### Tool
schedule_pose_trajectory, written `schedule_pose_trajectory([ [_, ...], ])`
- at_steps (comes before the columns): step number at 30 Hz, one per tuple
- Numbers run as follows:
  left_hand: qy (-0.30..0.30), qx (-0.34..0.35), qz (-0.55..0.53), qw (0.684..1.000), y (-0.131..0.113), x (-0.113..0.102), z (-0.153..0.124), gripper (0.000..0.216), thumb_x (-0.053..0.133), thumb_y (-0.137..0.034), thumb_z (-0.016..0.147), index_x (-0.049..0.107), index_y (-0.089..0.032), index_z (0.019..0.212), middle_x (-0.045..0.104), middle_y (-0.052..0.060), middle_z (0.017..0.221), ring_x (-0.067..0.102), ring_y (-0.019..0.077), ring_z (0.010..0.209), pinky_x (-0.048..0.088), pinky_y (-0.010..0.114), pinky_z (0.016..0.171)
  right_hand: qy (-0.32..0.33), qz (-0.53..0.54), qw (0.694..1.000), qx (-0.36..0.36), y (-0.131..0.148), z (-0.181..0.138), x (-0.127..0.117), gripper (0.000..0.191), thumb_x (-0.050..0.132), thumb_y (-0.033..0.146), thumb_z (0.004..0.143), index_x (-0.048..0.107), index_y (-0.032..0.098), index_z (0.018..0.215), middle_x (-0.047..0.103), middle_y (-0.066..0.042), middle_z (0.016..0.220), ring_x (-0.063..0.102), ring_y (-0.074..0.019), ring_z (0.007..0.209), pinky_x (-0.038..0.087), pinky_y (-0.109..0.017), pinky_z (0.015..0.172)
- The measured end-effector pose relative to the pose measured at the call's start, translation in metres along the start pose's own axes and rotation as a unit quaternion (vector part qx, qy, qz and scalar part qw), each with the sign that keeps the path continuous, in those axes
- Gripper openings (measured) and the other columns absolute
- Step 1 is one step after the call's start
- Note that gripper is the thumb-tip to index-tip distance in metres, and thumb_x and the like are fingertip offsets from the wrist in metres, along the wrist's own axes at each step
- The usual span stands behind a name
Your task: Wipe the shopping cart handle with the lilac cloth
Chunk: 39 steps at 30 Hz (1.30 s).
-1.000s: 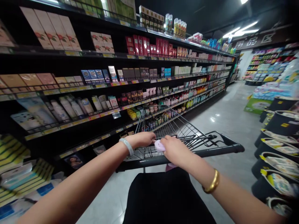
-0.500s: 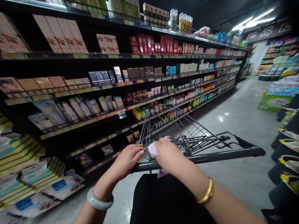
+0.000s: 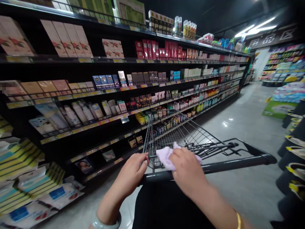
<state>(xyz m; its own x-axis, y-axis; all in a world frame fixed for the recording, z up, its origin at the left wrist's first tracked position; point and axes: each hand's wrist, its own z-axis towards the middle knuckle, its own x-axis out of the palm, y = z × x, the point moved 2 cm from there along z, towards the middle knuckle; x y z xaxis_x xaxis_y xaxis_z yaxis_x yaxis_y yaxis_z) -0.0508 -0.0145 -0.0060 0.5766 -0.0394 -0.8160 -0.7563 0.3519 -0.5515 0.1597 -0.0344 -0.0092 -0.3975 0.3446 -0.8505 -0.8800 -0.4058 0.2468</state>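
My right hand [image 3: 187, 168] is closed on a pale lilac cloth [image 3: 165, 156], holding it against the dark handle bar [image 3: 233, 163] of a shopping cart. Part of the cloth sticks out to the left of the fingers and a bit shows on the right. My left hand [image 3: 133, 170] is at the left end of the bar, its fingers curled over the cart's corner; the exact grip is partly hidden. In front of both hands stretches the wire basket [image 3: 202, 128] of the cart, with a folded wire flap near the handle.
Long shelves [image 3: 78, 95] of boxed and bottled goods run along the left. Packages with yellow stripes [image 3: 28, 171] are stacked low at the left. Dark round bins [image 3: 292, 178] line the right side. Grey glossy floor [image 3: 228, 124] leads down the aisle.
My right hand has moved right along the handle bar with the cloth, and more of the cloth is spread out. My left hand stays near the bar's left end.
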Motion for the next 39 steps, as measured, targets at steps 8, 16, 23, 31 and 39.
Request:
schedule_pose_trajectory([
  [8, -0.015, 0.004, -0.038, 0.999, 0.001, 0.003, 0.0, 0.035, 0.035, -0.037, 0.096, 0.066, -0.023, 0.106, 0.068, 0.006, 0.114, 0.06, 0.0222, 0.106, 0.045, 0.036, 0.096, -0.089, 0.093, 0.975, -0.182, 0.051, -0.011, 0.023, 0.017, 0.057, 0.022, 0.084, 0.065, 0.02, 0.099, 0.065, -0.005, 0.109, 0.049, -0.0243, 0.101, 0.038, -0.041, 0.091],
  [16, -0.02, -0.016, -0.066, 0.998, 0.0, 0.007, -0.009, 0.034, 0.036, -0.041, 0.096, 0.063, -0.023, 0.087, 0.064, 0.004, 0.129, 0.053, 0.0246, 0.124, 0.042, 0.039, 0.103, -0.212, -0.005, 0.973, -0.094, -0.063, -0.057, -0.021, 0.023, 0.053, 0.012, 0.084, 0.066, 0.02, 0.102, 0.065, -0.007, 0.108, 0.054, -0.0251, 0.106, 0.041, -0.044, 0.096],
  [23, -0.006, -0.002, -0.035, 0.999, -0.01, 0.008, -0.01, 0.037, 0.034, -0.043, 0.097, 0.064, -0.024, 0.085, 0.065, 0.005, 0.125, 0.051, 0.0251, 0.126, 0.041, 0.042, 0.104, -0.316, -0.097, 0.944, -0.001, -0.115, -0.087, -0.03, 0.026, 0.055, 0.011, 0.079, 0.066, 0.02, 0.101, 0.064, -0.01, 0.109, 0.055, -0.031, 0.108, 0.043, -0.052, 0.095],
  [31, -0.018, 0.005, -0.027, 0.999, -0.009, 0.012, -0.005, 0.037, 0.035, -0.042, 0.097, 0.064, -0.024, 0.082, 0.065, 0.004, 0.123, 0.051, 0.0247, 0.127, 0.04, 0.041, 0.104, -0.285, 0.046, 0.945, -0.155, -0.012, -0.067, 0.002, 0.03, 0.051, 0.009, 0.08, 0.067, 0.023, 0.099, 0.068, -0.003, 0.102, 0.056, -0.0263, 0.106, 0.046, -0.045, 0.092],
  [39, -0.022, 0.014, -0.043, 0.999, -0.027, 0.023, -0.004, 0.038, 0.033, -0.038, 0.098, 0.063, -0.023, 0.081, 0.067, 0.005, 0.116, 0.051, 0.0246, 0.126, 0.04, 0.041, 0.102, -0.324, 0.001, 0.94, -0.106, -0.101, -0.091, -0.004, 0.027, 0.056, 0.014, 0.08, 0.066, 0.024, 0.103, 0.064, -0.007, 0.11, 0.055, -0.0267, 0.11, 0.042, -0.05, 0.099],
])
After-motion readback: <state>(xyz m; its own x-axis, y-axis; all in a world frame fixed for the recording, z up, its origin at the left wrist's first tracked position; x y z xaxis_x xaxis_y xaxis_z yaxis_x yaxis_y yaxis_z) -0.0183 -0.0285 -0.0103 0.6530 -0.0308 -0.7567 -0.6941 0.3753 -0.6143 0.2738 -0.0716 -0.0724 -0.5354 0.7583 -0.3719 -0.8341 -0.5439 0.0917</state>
